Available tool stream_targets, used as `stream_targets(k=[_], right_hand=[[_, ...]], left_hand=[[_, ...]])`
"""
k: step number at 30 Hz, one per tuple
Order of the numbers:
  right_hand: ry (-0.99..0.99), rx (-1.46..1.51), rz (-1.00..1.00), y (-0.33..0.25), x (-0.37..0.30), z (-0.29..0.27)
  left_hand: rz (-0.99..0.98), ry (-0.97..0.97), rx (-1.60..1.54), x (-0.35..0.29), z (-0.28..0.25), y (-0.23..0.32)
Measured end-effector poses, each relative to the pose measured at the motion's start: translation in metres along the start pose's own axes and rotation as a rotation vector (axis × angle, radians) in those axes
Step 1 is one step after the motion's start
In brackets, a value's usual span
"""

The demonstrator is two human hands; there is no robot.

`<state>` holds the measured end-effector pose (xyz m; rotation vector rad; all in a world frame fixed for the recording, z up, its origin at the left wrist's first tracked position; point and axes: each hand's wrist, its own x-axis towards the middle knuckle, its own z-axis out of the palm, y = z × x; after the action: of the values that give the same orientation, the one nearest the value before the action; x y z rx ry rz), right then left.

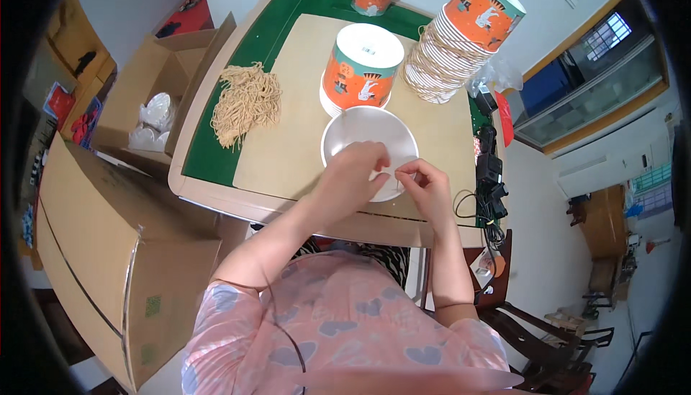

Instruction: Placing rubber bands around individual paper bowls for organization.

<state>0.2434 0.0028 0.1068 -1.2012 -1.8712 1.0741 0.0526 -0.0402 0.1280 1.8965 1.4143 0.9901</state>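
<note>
Steadying this white tub [360,127] should help; my left hand [354,170] curls, fingers apart, right hand [427,187] pinches something unclear.

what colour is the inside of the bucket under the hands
The bucket interior is white; see the head view.

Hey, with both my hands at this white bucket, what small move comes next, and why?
Perhaps bring your left hand to your right hand: its fingertips look pinched, possibly on something thin, near the rim of the white bucket, and your left hand is close by at the opening.
</note>
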Motion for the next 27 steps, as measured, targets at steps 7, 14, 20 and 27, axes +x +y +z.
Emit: stream_targets(k=[7,14,20,27], right_hand=[[0.023,0.081,0.002,0.004,0.001,0.001],[-0.01,-0.031,-0.029,0.0,-0.003,-0.005],[-0.065,-0.081,-0.132,-0.001,-0.014,-0.011],[0.018,0.175,0.078,0.003,-0.011,-0.004]], left_hand=[[0.138,0.043,-0.14,0.004,0.031,-0.015],[-0.16,-0.297,-0.246,0.021,0.016,-0.012],[-0.087,-0.351,-0.243,0.023,-0.005,-0.018],[0.074,-0.355,0.08,0.025,-0.001,-0.022]])
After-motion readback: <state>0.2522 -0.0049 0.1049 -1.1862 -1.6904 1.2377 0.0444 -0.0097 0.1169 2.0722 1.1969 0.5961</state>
